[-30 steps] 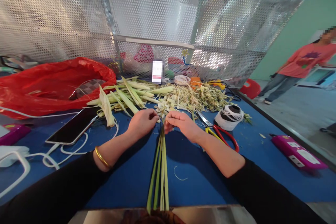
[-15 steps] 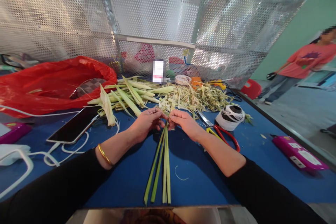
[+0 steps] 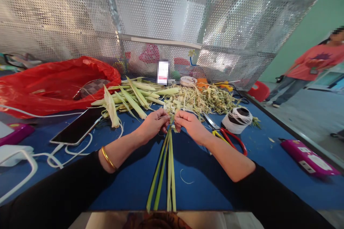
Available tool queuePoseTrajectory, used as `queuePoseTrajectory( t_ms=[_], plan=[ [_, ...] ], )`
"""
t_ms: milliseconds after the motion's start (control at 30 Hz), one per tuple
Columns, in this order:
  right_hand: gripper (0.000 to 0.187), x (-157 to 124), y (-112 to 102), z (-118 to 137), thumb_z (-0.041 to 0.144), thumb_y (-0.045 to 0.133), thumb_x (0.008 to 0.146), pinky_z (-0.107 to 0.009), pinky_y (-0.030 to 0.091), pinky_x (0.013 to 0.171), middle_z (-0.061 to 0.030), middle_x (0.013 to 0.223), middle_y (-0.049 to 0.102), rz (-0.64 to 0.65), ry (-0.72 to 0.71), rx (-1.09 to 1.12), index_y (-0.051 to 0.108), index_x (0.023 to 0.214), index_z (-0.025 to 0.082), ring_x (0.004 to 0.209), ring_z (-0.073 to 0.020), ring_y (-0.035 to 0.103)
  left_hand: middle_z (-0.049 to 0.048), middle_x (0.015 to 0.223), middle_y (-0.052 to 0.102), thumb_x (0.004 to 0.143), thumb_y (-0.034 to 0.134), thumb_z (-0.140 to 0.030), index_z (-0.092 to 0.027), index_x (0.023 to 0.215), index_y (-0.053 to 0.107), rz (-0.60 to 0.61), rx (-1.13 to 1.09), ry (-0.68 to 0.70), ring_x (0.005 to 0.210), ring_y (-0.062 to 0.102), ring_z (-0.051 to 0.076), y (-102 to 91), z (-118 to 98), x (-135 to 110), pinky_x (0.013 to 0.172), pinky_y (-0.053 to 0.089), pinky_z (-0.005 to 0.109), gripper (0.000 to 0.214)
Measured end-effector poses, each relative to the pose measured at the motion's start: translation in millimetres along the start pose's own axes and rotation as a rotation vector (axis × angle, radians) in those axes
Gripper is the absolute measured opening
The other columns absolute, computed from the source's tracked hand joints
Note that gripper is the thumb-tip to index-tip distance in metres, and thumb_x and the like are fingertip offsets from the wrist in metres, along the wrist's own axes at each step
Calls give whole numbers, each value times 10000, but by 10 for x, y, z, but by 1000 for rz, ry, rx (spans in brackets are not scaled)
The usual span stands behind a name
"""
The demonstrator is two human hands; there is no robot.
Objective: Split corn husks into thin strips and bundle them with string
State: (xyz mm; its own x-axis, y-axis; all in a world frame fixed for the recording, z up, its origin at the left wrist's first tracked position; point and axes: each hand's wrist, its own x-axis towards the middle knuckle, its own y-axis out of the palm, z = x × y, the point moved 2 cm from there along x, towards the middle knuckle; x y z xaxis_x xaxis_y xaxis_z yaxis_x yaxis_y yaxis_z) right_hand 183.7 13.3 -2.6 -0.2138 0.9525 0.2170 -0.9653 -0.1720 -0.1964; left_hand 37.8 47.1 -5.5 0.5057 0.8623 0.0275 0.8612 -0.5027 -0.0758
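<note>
A bundle of long green leaf strips (image 3: 162, 171) lies on the blue table, its gathered end between my hands and its loose ends fanned toward the front edge. My left hand (image 3: 157, 121) is closed in a pinch just left of the gathered end. On the other side my right hand (image 3: 188, 123) pinches too, thumb against forefinger. A thin pale thread seems to run between the fingertips across the top of the strips; it is hard to see. Right of my right hand stand a spool of white thread (image 3: 234, 125) and scissors (image 3: 233, 141) with red and yellow handles.
Behind my hands lie pale green corn husks (image 3: 134, 102) and a heap of shredded plant scraps (image 3: 212, 100). A red plastic bag (image 3: 53, 78), a tablet (image 3: 77, 128) and white cables are at left. A purple power strip (image 3: 309, 157) lies right. A person (image 3: 311, 64) stands beyond the table.
My hands have drawn slightly apart, opening a small gap above the gathered end of the strips. The strips stay in nearly the same place.
</note>
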Motion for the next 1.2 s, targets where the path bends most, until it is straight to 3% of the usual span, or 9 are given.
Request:
queuePoseTrajectory(
  t_ms=[300,500,667,800,900,1033,1200],
  plan=[
    [245,-9,4,-13,257,485,850,-265,354,601,41,546,486,9,20,-73,469,615,191,535,-104,456,-51,539,488,812,543,-261,-176,665,461,1,81,-39,446,465,64,-14,27,8,468,429,195,189],
    [198,-6,-5,-27,261,498,830,-267,399,617,22,597,543,46,84,-34,510,648,183,562,-115,512,-38,541,541,767,596,-270,-150,651,534,5,82,-154,426,480,57,-33,36,-8,468,421,194,178],
    [172,-16,-51,60,269,542,812,-271,406,669,5,713,557,-30,-30,-76,556,667,176,638,-117,528,-8,559,602,693,673,-322,-132,651,608,-4,78,-253,425,511,66,-58,48,-21,463,425,200,205],
    [231,-29,-40,102,260,561,808,-283,411,777,-37,783,598,-24,-104,-109,568,591,182,949,-184,567,2,547,607,665,697,-340,-131,618,618,24,119,-252,425,507,72,-54,47,-15,448,415,202,228],
    [234,-29,-20,87,243,572,798,-294,414,812,-50,736,614,-25,-68,-71,576,570,188,1102,-213,524,9,567,617,671,682,-310,-128,641,640,82,149,-238,446,513,74,-47,53,-11,468,425,205,189],
    [234,-18,-1,10,260,607,745,-295,440,747,-38,709,624,-76,82,59,583,528,175,843,-179,599,6,592,625,687,630,-254,-132,663,652,178,180,-197,478,526,78,-48,56,-18,496,434,207,127],
    [150,-1,16,-95,287,679,658,-270,439,623,-51,831,673,-148,260,233,679,655,138,561,-90,526,12,618,639,681,616,-233,-133,687,659,249,197,-204,529,546,89,-52,7,-40,529,432,209,109]
  ],
)
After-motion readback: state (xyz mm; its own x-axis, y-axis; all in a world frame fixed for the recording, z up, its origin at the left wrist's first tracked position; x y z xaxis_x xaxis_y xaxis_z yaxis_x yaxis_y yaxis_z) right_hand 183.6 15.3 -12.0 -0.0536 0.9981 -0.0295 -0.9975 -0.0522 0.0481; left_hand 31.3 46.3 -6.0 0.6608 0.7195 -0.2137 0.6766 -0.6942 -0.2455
